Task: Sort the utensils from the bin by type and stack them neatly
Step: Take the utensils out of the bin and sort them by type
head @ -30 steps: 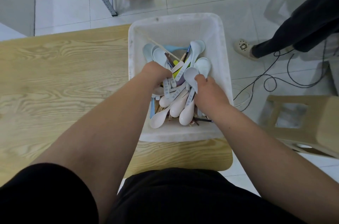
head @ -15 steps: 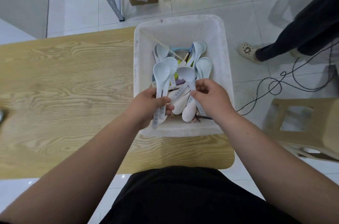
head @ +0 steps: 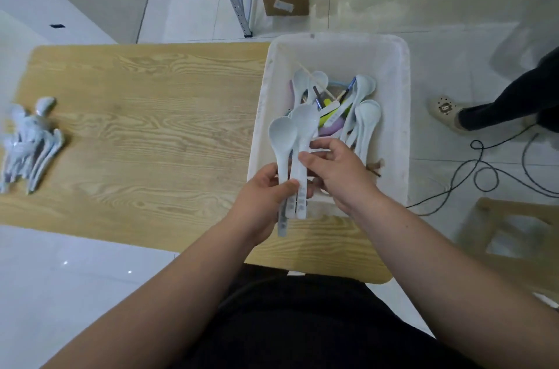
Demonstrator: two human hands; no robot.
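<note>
A pale wood-grain counter [head: 151, 141] with rounded corners carries a white plastic bin [head: 259, 114] at its right end. Well apart from the bin, at the counter's far left end, lies a blurred loose pile of light blue spoons [head: 30, 144], handles fanned out.

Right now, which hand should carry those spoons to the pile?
Probably the left hand: it grips the held spoons, and the spoon pile lies on its side. The right hand only pinches one above the bin.
</note>
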